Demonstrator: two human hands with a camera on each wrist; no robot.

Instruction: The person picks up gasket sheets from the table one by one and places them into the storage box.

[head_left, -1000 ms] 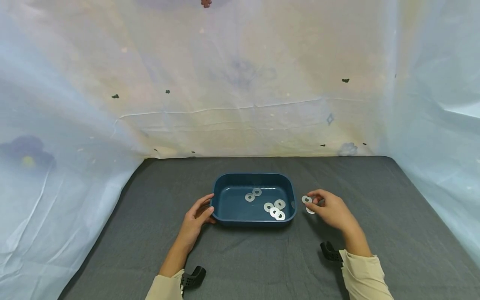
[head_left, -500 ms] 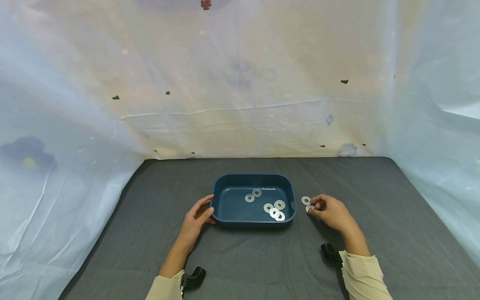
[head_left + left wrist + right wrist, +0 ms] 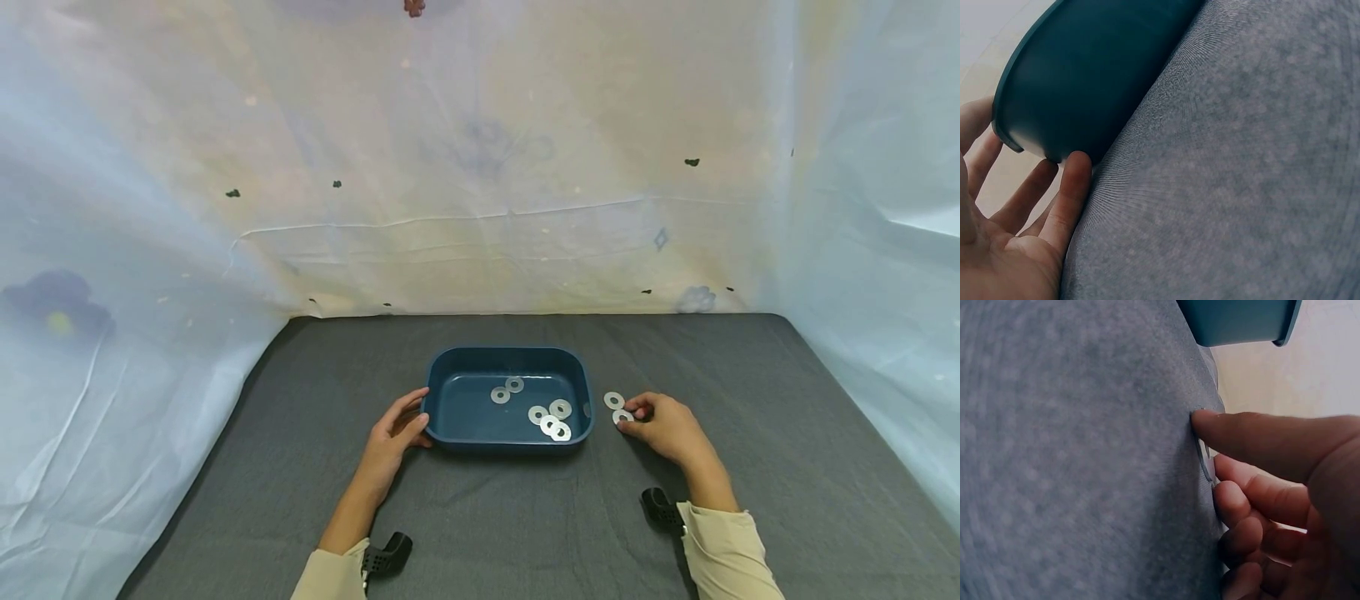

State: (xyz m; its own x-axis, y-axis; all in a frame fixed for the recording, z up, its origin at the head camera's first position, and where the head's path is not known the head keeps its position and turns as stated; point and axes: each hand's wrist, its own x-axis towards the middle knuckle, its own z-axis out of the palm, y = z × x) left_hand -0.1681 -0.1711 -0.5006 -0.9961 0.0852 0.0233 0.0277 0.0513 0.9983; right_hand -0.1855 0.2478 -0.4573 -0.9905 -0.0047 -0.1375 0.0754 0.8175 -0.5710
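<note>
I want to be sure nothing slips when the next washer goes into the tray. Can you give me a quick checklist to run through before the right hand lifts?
1. Left hand steadies the blue tray: ok, fingers rest against its left wall.
2. Right hand is on a washer: ok, fingertips touch the nearer one on the cloth.
3. Washer firmly pinched: cannot tell, it lies flat under the fingers.
4. Second loose washer is apart from the tray: ok, it lies just outside the right wall.
5. Room in the tray: ok, six washers sit toward its right half.
</note>
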